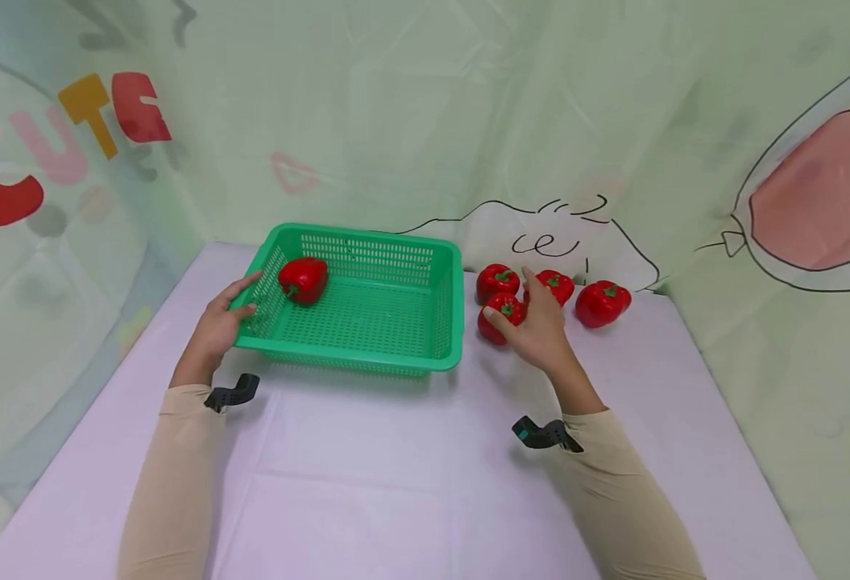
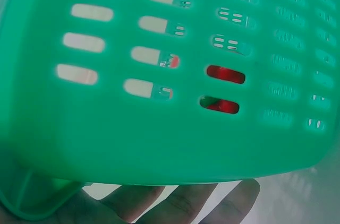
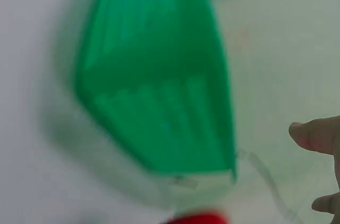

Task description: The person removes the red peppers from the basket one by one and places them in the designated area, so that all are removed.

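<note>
A green plastic basket [image 1: 355, 354] with slotted sides stands on the table. One red bell pepper [image 1: 304, 280] lies inside it at the left. My left hand [image 1: 219, 321] grips the basket's left rim; in the left wrist view, fingers [image 2: 183, 203] show along the basket's edge. My right hand [image 1: 538, 326] is over a red bell pepper [image 1: 493, 329] just right of the basket, thumb and fingers spread. In the right wrist view, spread fingertips [image 3: 308, 134] show at the right edge, and a red patch [image 3: 199, 218] shows at the bottom.
More red bell peppers sit beside the right hand: one behind [image 1: 497, 282], one partly hidden by the fingers [image 1: 558, 283], and one farther right [image 1: 603, 304]. A white cloth covers the table [image 1: 366, 483]. A printed curtain [image 1: 410, 121] hangs behind it.
</note>
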`<action>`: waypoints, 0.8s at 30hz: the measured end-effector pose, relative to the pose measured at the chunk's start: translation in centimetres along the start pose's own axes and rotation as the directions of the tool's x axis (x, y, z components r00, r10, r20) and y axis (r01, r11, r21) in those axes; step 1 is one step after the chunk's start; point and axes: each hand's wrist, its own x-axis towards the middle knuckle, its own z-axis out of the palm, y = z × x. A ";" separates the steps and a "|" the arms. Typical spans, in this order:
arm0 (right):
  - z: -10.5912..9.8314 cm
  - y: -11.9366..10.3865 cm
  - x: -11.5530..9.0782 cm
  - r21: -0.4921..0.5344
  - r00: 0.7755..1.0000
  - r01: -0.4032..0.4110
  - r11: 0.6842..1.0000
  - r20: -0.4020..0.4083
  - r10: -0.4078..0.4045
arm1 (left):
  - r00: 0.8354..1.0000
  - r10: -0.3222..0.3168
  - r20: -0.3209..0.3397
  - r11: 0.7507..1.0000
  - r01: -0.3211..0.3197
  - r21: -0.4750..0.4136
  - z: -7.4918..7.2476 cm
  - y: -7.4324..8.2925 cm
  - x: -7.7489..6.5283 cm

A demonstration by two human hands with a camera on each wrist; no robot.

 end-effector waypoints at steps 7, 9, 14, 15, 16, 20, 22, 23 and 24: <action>1.2 -10.1 1.4 0.067 0.960 0.218 0.974 0.166 -0.227 | 1.000 0.003 -0.010 1.000 -0.003 -0.006 -0.5 0.2 -0.2; 2.2 -12.1 2.8 0.101 0.923 0.286 0.953 0.237 -0.302 | 1.000 0.014 -0.006 1.000 -0.014 -0.016 -0.4 0.3 0.0; 5.6 -15.9 7.6 0.083 0.772 0.454 0.887 0.460 -0.438 | 1.000 0.000 0.000 1.000 0.000 -0.030 -0.2 0.3 0.4; 6.3 -16.6 8.5 0.064 0.744 0.478 0.876 0.501 -0.442 | 1.000 -0.008 0.000 1.000 0.008 -0.027 -0.2 0.2 0.4; 7.0 -17.2 9.4 0.037 0.724 0.497 0.867 0.533 -0.438 | 1.000 -0.013 0.003 1.000 0.013 -0.025 -0.2 0.1 0.4; 9.4 -18.9 12.5 -0.089 0.699 0.588 0.804 0.556 -0.450 | 1.000 -0.002 0.011 1.000 0.002 -0.021 0.0 0.1 0.5; 10.6 -19.2 13.5 -0.123 0.693 0.624 0.772 0.544 -0.473 | 1.000 0.006 0.008 1.000 -0.006 -0.025 0.1 0.1 0.5; 11.3 -19.3 13.9 -0.138 0.687 0.642 0.754 0.540 -0.486 | 1.000 0.005 0.004 1.000 -0.005 -0.025 0.2 0.1 0.5; 11.9 -19.4 14.2 -0.144 0.686 0.648 0.748 0.537 -0.491 | 1.000 0.007 0.002 1.000 -0.007 -0.023 0.2 0.1 0.5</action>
